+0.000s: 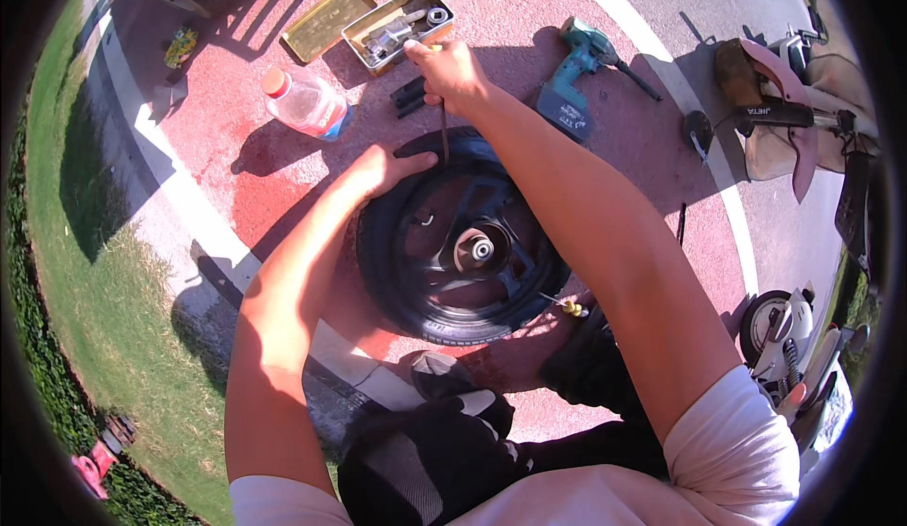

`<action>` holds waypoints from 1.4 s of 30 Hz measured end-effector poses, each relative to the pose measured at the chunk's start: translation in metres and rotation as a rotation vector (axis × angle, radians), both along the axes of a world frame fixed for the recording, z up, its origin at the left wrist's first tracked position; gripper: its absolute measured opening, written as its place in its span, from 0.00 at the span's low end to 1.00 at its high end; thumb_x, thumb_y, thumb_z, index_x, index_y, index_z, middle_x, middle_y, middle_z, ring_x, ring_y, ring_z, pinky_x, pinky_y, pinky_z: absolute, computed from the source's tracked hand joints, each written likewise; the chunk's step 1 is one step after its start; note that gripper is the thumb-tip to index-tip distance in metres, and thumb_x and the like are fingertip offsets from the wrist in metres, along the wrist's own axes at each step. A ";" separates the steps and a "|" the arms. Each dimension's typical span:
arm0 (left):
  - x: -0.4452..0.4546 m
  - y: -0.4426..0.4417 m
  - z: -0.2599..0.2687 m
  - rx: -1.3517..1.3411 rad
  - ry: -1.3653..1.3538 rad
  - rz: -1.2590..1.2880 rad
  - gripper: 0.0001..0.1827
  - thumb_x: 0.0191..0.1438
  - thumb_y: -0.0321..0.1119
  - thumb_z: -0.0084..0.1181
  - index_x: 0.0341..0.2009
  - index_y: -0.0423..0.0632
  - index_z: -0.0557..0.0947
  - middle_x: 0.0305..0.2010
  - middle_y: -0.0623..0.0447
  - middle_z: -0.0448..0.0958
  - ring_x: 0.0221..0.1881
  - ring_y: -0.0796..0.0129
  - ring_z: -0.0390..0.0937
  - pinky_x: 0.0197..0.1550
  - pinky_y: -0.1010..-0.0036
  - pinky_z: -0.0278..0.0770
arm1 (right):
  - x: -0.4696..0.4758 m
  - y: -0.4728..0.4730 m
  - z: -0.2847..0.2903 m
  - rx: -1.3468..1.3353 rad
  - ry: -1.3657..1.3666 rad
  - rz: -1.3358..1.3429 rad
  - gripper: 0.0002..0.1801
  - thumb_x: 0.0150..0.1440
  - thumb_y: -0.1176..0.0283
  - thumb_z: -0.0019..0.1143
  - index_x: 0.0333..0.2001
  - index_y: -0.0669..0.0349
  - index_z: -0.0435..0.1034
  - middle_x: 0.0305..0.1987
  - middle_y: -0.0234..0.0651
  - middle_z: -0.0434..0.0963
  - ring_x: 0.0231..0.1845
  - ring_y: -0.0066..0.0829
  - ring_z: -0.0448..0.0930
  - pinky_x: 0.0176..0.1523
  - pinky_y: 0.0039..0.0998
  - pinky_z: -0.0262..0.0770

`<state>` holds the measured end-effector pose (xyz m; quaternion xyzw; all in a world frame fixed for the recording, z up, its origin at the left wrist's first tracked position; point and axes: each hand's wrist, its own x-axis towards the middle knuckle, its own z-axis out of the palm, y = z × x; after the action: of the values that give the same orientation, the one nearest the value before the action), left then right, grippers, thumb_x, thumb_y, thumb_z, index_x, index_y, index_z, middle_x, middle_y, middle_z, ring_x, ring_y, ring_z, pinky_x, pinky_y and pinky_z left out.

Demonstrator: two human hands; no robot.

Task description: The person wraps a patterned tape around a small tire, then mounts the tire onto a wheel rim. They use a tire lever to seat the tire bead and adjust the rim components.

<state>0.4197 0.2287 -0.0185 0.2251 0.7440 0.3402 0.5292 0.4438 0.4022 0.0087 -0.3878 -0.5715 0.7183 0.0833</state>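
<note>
A black tyre [464, 334] on a dark spoked wheel rim [482, 203] lies flat on the ground before me. Its hub [482, 249] faces up. My right hand [452, 76] is closed around a screwdriver-like tool, with a bit of yellow showing at the fist. The thin tool shaft [445, 132] runs down to the tyre's far edge. My left hand [388, 170] grips the tyre's far left side, thumb on top beside the shaft, fingers partly hidden. A yellow-handled screwdriver [574, 308] has its shaft at the tyre's near right edge.
An open metal tin [448, 28] holds sockets; its lid [329, 19] lies alongside. A plastic bottle [305, 104], a black object [407, 96] and a teal cordless impact wrench [572, 79] surround the wheel. Scooters [793, 101] stand right, a grass verge [134, 327] left.
</note>
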 end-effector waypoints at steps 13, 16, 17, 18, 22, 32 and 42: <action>0.000 -0.008 -0.006 -0.051 -0.034 0.027 0.29 0.52 0.51 0.66 0.48 0.40 0.82 0.38 0.48 0.82 0.37 0.65 0.80 0.41 0.69 0.78 | 0.264 -0.028 0.013 -0.201 -0.009 -0.279 0.16 0.60 0.63 0.59 0.39 0.69 0.74 0.21 0.33 0.73 0.21 0.23 0.73 0.27 0.24 0.70; 0.002 -0.008 -0.003 -0.005 -0.075 0.055 0.29 0.52 0.52 0.65 0.47 0.39 0.82 0.37 0.47 0.82 0.35 0.65 0.80 0.38 0.68 0.78 | 0.294 -0.081 0.010 -0.539 -0.079 -0.403 0.20 0.59 0.71 0.60 0.53 0.69 0.70 0.38 0.40 0.80 0.37 0.29 0.81 0.44 0.30 0.79; 0.004 -0.006 -0.002 -0.001 -0.089 0.066 0.30 0.51 0.52 0.65 0.47 0.38 0.82 0.36 0.47 0.82 0.34 0.64 0.80 0.38 0.68 0.79 | 0.298 -0.090 0.008 -0.555 -0.123 -0.369 0.19 0.61 0.73 0.55 0.54 0.69 0.70 0.37 0.39 0.80 0.36 0.28 0.81 0.45 0.30 0.79; 0.006 -0.005 0.002 -0.001 -0.100 0.078 0.30 0.51 0.52 0.65 0.46 0.37 0.82 0.36 0.46 0.82 0.34 0.64 0.80 0.37 0.68 0.79 | 0.299 -0.095 0.004 -0.551 -0.161 -0.319 0.15 0.62 0.71 0.53 0.50 0.68 0.71 0.33 0.37 0.78 0.32 0.26 0.79 0.41 0.28 0.77; 0.008 0.000 0.025 -0.142 -0.077 0.081 0.29 0.50 0.51 0.67 0.43 0.34 0.83 0.36 0.45 0.82 0.32 0.64 0.80 0.33 0.69 0.79 | 0.300 -0.097 -0.006 -0.370 -0.256 -0.168 0.14 0.65 0.63 0.48 0.35 0.63 0.70 0.22 0.27 0.70 0.21 0.19 0.68 0.26 0.24 0.67; 0.015 -0.034 0.005 -0.014 -0.138 0.243 0.31 0.50 0.50 0.67 0.45 0.32 0.80 0.34 0.43 0.82 0.30 0.63 0.80 0.32 0.68 0.80 | 0.280 -0.134 -0.016 -0.389 -0.159 -0.358 0.21 0.66 0.53 0.44 0.26 0.55 0.63 0.15 0.21 0.60 0.12 0.14 0.58 0.16 0.21 0.52; 0.021 -0.040 0.013 -0.076 -0.165 0.277 0.30 0.51 0.48 0.67 0.43 0.30 0.81 0.33 0.43 0.81 0.28 0.63 0.80 0.30 0.68 0.80 | 0.252 -0.125 0.017 -0.380 -0.306 -0.325 0.17 0.67 0.57 0.42 0.30 0.57 0.64 0.15 0.23 0.58 0.12 0.15 0.55 0.16 0.21 0.50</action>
<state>0.4404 0.1887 -0.0050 0.0716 0.7345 0.3985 0.5447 0.6956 0.2774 0.0252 -0.5869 -0.3628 0.7229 0.0360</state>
